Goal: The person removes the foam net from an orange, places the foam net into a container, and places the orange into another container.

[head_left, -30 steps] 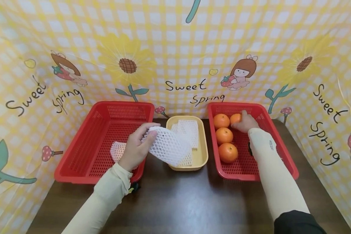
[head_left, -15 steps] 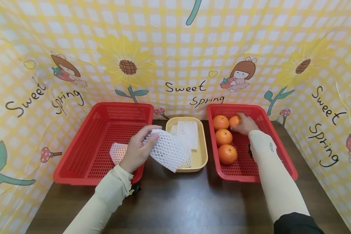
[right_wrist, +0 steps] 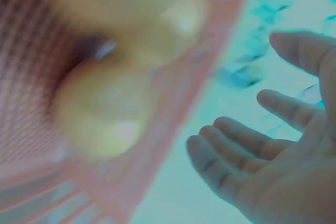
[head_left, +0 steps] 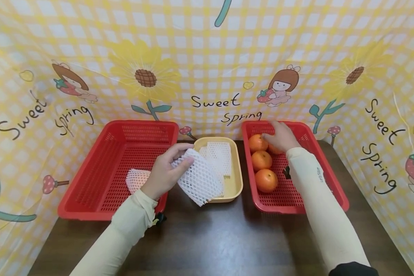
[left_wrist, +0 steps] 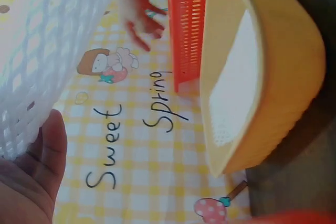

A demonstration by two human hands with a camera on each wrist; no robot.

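A white foam net sleeve (head_left: 201,178) hangs from my left hand (head_left: 167,168), pinched between thumb and fingers above the left side of a yellow tray (head_left: 239,180). My right hand (head_left: 282,136) is over the back of the right red basket (head_left: 331,191), fingers spread and holding nothing. Under it one orange (head_left: 274,149) is mostly hidden. Beside that, a back-left orange (head_left: 258,143), a middle orange (head_left: 261,160) and a front orange (head_left: 266,180) line the basket's left side. The right wrist view shows the spread fingers (right_wrist: 210,166) apart from the blurred fruit.
More white foam nets (head_left: 219,157) lie in the tray. In the left red basket (head_left: 86,214) sits a net-wrapped, pinkish-orange item (head_left: 137,180), partly behind my left wrist. A small dark object (head_left: 161,218) is by that basket's front corner. Patterned cloth (head_left: 207,69) stands behind the wooden table (head_left: 220,245).
My right hand has come off the back-right orange, rising and opening its fingers. My left hand still holds the sleeve, whose lower end has swung down slightly.
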